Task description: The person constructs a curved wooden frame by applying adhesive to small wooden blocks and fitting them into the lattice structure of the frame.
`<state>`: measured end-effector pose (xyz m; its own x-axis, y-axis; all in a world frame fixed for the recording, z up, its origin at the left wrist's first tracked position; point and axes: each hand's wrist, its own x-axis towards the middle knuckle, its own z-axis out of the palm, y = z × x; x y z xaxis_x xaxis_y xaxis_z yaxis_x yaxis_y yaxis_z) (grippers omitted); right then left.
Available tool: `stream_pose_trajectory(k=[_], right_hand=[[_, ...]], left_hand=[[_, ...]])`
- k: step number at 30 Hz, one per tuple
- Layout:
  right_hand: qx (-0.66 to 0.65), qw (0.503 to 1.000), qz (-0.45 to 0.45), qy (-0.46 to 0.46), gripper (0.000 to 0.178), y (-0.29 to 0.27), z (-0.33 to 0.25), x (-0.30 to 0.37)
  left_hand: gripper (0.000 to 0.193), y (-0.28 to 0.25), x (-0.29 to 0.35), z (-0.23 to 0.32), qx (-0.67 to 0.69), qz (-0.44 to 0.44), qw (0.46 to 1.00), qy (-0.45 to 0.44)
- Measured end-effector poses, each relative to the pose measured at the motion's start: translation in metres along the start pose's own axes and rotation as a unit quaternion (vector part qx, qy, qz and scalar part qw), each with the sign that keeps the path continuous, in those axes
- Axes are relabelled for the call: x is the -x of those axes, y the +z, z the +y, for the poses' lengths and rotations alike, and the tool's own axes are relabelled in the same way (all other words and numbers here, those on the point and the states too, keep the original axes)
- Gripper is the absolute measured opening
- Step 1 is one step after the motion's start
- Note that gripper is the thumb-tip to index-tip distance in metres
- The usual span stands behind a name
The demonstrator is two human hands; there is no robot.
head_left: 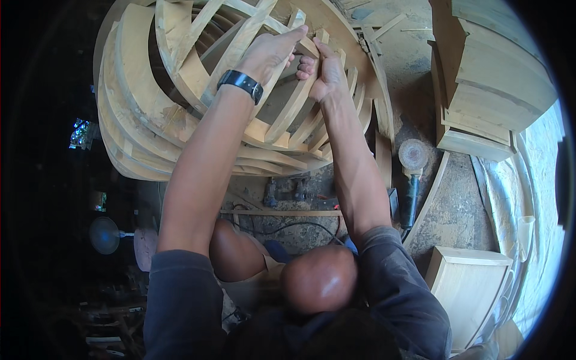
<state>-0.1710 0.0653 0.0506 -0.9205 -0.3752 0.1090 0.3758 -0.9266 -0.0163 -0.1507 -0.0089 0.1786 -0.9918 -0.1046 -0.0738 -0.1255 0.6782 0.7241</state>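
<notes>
Head view: right hand (327, 75) curled closed around curved wooden slat (292, 105), thumb near upper end. Slat passes through this grip, long axis running from it toward body and leftward. Right hand nearer; left hand (264, 55) just left of it, fingers bent at slatted wooden frame (191, 75), exact hold hidden, cannot tell. Angle grinder (411, 186) rightward of grip, nearer body.

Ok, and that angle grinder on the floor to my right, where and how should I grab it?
Grip the angle grinder by its slim dark body, probably from above and your side: that end lies nearer you, the round disc farther away.
</notes>
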Motion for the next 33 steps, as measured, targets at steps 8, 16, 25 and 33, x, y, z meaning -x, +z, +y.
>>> stream_pose_trajectory(k=[8, 16, 25, 33], right_hand=[[0.012, 0.999, 0.051, 0.0, 0.021, 0.007, 0.006, -0.001], [0.032, 0.998, 0.056, -0.017, 0.026, 0.009, 0.005, -0.001], [-0.029, 1.0, -0.004, -0.007, 0.029, 0.003, 0.004, 0.004], [0.008, 1.0, -0.002, -0.001, 0.025, -0.006, 0.005, -0.005]], left_hand=[[0.042, -0.004, -0.021, -0.006, 0.007, -0.009, 1.0, -0.007], [0.038, -0.001, -0.021, -0.009, 0.013, -0.004, 1.0, 0.014], [0.036, 0.003, -0.008, -0.006, 0.057, 0.029, 0.997, 0.032], [0.033, 0.0, -0.015, -0.01, 0.033, 0.012, 0.999, 0.027]])
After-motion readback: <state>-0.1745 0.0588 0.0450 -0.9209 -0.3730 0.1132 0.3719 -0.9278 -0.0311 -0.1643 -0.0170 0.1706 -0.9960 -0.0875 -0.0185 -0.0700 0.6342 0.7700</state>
